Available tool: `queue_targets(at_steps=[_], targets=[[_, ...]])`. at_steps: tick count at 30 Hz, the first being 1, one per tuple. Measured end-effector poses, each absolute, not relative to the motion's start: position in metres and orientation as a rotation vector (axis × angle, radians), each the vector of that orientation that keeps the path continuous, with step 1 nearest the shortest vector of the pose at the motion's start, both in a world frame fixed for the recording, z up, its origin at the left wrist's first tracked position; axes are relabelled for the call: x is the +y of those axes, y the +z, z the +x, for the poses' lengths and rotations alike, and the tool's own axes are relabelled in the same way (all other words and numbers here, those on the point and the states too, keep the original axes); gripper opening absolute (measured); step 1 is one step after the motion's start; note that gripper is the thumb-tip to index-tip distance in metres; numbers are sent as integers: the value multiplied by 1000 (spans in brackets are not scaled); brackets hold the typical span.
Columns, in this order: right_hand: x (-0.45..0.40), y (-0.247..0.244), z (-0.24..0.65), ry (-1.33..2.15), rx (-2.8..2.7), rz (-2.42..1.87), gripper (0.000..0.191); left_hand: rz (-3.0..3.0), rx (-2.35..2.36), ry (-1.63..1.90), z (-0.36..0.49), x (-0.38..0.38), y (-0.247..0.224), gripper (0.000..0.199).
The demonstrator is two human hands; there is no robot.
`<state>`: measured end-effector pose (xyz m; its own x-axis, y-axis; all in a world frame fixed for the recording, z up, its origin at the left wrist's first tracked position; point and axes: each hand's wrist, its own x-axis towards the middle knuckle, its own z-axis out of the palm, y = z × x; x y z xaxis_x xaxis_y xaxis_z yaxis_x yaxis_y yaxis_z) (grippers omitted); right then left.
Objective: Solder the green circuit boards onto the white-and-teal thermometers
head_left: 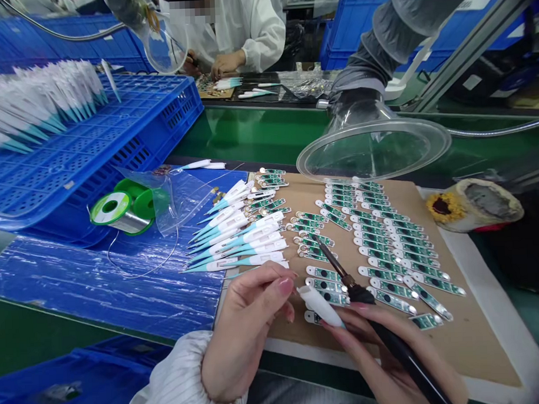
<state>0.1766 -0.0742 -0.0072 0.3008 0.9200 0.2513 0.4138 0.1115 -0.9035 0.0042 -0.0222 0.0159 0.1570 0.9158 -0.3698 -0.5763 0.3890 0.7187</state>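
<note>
white casing (321,306) in the right hand (387,379), over the brown sheet's (469,351) near side
head view: the right hand grasps casing and soldering iron (360,294) together; the left hand (245,332) curls just beside the open end, its grip impossible to tell. green circuit boards (380,263) lie right and far, white-and-teal thermometers (264,247) left.
</note>
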Motion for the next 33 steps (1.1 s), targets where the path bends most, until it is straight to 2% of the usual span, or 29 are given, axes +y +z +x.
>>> queue_targets(at_steps=[33], targets=[[-78, -18, 180, 602, -1413, -1423, 26, 619, 699, 1157, 6, -31, 15, 12]])
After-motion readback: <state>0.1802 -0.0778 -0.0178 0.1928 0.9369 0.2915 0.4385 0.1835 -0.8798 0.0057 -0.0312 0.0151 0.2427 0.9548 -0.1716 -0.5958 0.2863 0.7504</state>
